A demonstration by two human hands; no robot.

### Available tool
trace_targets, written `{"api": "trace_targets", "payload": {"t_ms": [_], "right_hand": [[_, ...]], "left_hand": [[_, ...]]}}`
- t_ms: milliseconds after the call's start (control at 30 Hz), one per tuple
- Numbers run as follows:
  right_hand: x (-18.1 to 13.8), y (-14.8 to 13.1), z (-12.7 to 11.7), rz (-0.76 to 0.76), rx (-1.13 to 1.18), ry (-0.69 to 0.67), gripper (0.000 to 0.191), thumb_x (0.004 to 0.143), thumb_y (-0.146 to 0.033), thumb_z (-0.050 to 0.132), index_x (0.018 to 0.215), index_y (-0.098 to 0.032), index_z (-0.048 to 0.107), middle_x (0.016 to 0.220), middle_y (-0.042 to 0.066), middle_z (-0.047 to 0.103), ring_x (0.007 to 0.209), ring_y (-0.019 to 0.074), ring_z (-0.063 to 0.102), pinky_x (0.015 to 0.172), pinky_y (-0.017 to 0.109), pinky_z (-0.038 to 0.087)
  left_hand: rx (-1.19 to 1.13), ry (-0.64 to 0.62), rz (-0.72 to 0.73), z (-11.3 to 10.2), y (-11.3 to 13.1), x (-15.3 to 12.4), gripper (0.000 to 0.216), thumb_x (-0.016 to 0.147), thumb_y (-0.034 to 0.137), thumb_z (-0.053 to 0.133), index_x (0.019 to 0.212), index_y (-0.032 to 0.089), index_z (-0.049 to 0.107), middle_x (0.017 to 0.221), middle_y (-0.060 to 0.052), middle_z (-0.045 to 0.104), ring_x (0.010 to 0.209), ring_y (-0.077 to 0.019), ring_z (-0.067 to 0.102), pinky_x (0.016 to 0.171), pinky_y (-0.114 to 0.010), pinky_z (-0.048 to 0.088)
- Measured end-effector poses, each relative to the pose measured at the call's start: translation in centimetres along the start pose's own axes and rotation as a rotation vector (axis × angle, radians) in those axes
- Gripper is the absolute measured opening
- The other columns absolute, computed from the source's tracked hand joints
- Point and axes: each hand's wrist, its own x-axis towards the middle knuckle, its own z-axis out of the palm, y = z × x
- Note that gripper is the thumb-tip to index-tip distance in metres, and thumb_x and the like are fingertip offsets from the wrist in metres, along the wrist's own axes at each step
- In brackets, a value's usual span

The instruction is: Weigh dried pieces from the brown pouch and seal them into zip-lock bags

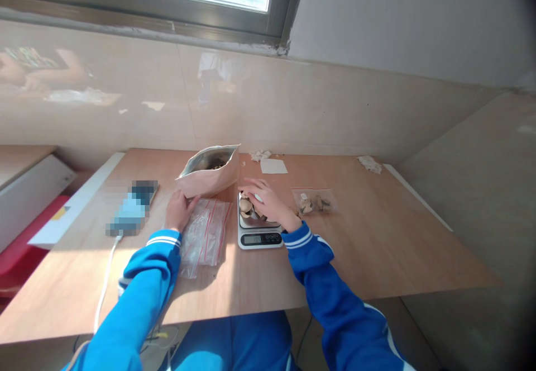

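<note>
On the digital kitchen scale (pixel 260 240) lies a small heap of pale and dark dried pieces, like dried mushrooms (pixel 246 208). Over its pan is my right hand (pixel 270 202), fingers stretched out above the pieces; nothing shows gripped in it. My left hand (pixel 178 211) rests by the lower left edge of an open foil-lined pouch (pixel 211 180), thumb and fingers apart. Some dark contents show inside the pouch. Beside that hand lies a stack of clear zip bags (pixel 205 237) with red seal lines.
A filled clear bag of dried pieces (pixel 314 202) lies right of the scale. At the back are a white card (pixel 273 166) and crumpled tissues (pixel 260 155), with another tissue (pixel 369 163) farther right. A phone (pixel 133 209) with a white cable (pixel 106 281) lies at left.
</note>
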Motion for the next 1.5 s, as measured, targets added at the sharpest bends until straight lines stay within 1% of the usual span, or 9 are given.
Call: {"api": "trace_targets", "payload": {"t_ms": [133,200,433,567,700,967,1100,1367,1500], "right_hand": [[2.8,2.1,1.8,0.013,0.072,-0.188,0.026,0.092,-0.019,0.051,0.111,-0.022,0.068,0.112,0.007,0.068,0.106,0.0198,0.061,0.093,0.036,0.048],[2.8,2.8,1.9,0.054,0.143,-0.188,0.024,0.092,-0.02,0.051,0.109,-0.023,0.069,0.105,0.005,0.07,0.097,0.0186,0.065,0.087,0.033,0.05],[-1.2,5.1,-0.4,0.309,0.269,0.14,0.026,0.088,-0.033,0.057,0.111,-0.024,0.065,0.112,0.005,0.069,0.103,0.0195,0.064,0.092,0.035,0.049],[-2.6,5.8,-0.2,0.389,0.245,0.125,0.028,0.086,-0.036,0.059,0.109,-0.021,0.065,0.108,0.007,0.07,0.099,0.0196,0.065,0.087,0.035,0.05],[-3.1,5.8,0.4,0.353,0.176,0.143,0.026,0.086,-0.038,0.058,0.102,-0.019,0.066,0.104,0.007,0.069,0.099,0.0203,0.062,0.089,0.036,0.048],[-6.3,6.8,-1.2,0.527,0.212,0.431,0.033,0.086,-0.049,0.055,0.093,-0.018,0.062,0.093,0.009,0.067,0.087,0.0215,0.062,0.082,0.036,0.049],[-6.2,6.6,-1.0,0.498,0.298,0.367,0.034,0.087,-0.05,0.053,0.097,-0.018,0.062,0.1,0.009,0.068,0.093,0.0214,0.062,0.085,0.036,0.049],[-3.6,5.2,1.7,0.405,0.279,0.235,0.036,0.087,-0.05,0.053,0.103,-0.019,0.061,0.107,0.008,0.066,0.101,0.0201,0.061,0.092,0.036,0.047],[-3.8,5.1,2.2,0.426,0.331,0.211,0.043,0.096,-0.052,0.034,0.107,-0.019,0.06,0.11,0.008,0.065,0.104,0.0172,0.061,0.091,0.032,0.048]], "left_hand": [[0.008,0.005,-0.002,0.0,-0.1,0.0,0.051,0.087,0.064,0.037,0.087,0.018,0.059,0.089,-0.014,0.064,0.093,-0.0308,0.06,0.082,-0.042,0.046],[0.011,0.007,0.0,0.1,-0.1,0.0,0.051,0.087,0.063,0.037,0.087,0.018,0.059,0.088,-0.014,0.063,0.093,-0.0308,0.059,0.082,-0.042,0.046],[-0.008,-0.008,-0.005,-0.1,0.1,0.0,0.047,0.087,0.061,0.038,0.087,0.019,0.059,0.089,-0.012,0.064,0.093,-0.0293,0.059,0.083,-0.041,0.046],[-0.027,-0.01,-0.013,-0.3,0.3,0.0,0.047,0.086,0.061,0.039,0.085,0.018,0.059,0.09,-0.013,0.064,0.095,-0.0307,0.059,0.084,-0.043,0.045],[-0.027,-0.013,-0.017,-0.4,0.5,0.1,0.045,0.086,0.06,0.04,0.083,0.019,0.058,0.088,-0.012,0.064,0.095,-0.0303,0.059,0.085,-0.043,0.045],[-0.033,-0.02,-0.022,-0.2,0.3,0.0,0.047,0.086,0.061,0.04,0.086,0.018,0.059,0.091,-0.013,0.064,0.096,-0.0302,0.059,0.084,-0.041,0.045],[-0.039,-0.009,-0.024,-0.2,0.3,0.1,0.049,0.086,0.063,0.038,0.088,0.018,0.058,0.093,-0.013,0.064,0.096,-0.0297,0.059,0.085,-0.041,0.045],[-0.042,-0.023,-0.028,-0.5,0.5,0.2,0.047,0.086,0.061,0.039,0.085,0.019,0.059,0.09,-0.013,0.065,0.094,-0.0292,0.059,0.084,-0.042,0.045],[-0.028,-0.019,-0.024,-0.4,0.4,0.1,0.049,0.086,0.063,0.038,0.085,0.019,0.058,0.091,-0.013,0.065,0.094,-0.0294,0.06,0.083,-0.042,0.045]]}}
